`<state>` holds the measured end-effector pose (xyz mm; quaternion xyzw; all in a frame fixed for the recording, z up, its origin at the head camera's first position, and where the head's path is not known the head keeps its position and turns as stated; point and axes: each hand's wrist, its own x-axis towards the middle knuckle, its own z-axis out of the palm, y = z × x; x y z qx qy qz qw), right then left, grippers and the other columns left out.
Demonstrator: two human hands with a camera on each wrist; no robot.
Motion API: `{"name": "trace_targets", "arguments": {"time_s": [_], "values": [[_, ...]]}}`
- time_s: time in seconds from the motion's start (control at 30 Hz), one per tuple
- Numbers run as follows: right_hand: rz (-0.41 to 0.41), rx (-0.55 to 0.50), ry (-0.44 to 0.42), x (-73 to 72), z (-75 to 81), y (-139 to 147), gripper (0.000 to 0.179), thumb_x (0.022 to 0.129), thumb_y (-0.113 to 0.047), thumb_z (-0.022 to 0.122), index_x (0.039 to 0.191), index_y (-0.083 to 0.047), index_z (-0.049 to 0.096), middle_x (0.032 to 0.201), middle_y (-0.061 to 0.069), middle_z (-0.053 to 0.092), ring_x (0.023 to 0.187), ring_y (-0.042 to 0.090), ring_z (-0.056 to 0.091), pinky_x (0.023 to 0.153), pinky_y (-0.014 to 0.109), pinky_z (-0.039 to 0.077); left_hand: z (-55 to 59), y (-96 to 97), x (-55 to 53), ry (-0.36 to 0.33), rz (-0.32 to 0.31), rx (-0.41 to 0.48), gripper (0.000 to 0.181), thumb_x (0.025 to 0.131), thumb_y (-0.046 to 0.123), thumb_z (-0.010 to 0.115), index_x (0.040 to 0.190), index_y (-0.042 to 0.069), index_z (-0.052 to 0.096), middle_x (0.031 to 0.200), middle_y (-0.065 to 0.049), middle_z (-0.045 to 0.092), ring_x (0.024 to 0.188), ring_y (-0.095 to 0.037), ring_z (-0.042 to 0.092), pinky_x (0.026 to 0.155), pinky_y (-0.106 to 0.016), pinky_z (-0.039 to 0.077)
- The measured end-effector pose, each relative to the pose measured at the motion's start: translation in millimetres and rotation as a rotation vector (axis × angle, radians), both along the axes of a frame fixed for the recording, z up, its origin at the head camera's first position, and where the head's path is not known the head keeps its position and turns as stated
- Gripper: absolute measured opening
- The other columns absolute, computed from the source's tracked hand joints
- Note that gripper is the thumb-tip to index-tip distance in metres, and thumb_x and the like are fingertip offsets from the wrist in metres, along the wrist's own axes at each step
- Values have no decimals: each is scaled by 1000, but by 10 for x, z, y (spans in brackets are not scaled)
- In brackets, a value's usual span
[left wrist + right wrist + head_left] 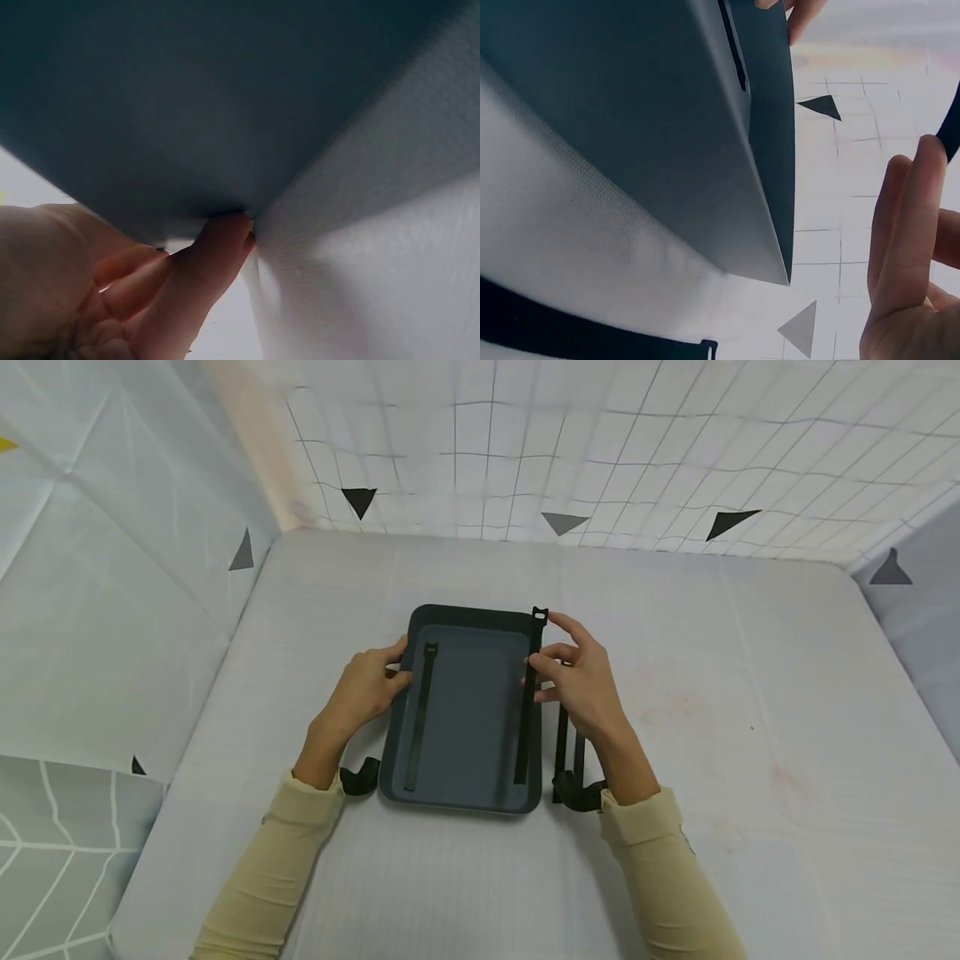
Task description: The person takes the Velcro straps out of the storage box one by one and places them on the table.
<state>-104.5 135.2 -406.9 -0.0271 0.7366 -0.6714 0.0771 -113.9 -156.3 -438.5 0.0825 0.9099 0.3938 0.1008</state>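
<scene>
A dark grey rectangular tray (459,807) rests on the table. My left hand (363,689) pinches its left rim; the left wrist view shows those fingers (202,277) against the outer wall. One black cable strap (422,718) lies lengthwise inside, near the left wall. At the right wall, my right hand (588,681) pinches a second black cable strap (527,718) between thumb and fingers. Its slotted head points away from me, above the rim, and its tail hangs down into the tray. In the right wrist view only a bit of this strap (952,127) shows.
More black straps (562,735) lie on the white table (750,827) right of the tray, partly hidden by my right hand and wrist. A grid-patterned white sheet (600,443) with dark triangles rises at the back. Another sheet (120,577) stands at left.
</scene>
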Motion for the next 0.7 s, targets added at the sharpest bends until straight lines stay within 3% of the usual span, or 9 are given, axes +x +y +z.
{"name": "trace_targets", "arguments": {"time_s": [0.13,0.43,0.7], "values": [[-12,5,14,4,2,57,65,97,1,59,154,-15,33,105,26,64,80,28,71,59,35,59,-4,2,-4,1,-2,-8,61,99,7,61,152,2,33,145,-23,45,115,-38,61,89,-45,53],[-9,20,7,28,0,153,65,98,1,58,155,-14,31,100,17,66,76,18,70,59,32,59,5,3,-7,6,-9,-14,61,99,8,61,153,2,32,146,-22,44,115,-38,61,88,-45,54],[-33,29,6,54,3,213,66,97,0,60,155,-13,31,99,17,66,76,19,69,59,31,58,16,11,3,2,1,-14,62,98,8,61,152,3,32,145,-22,45,115,-37,61,88,-44,54]]}}
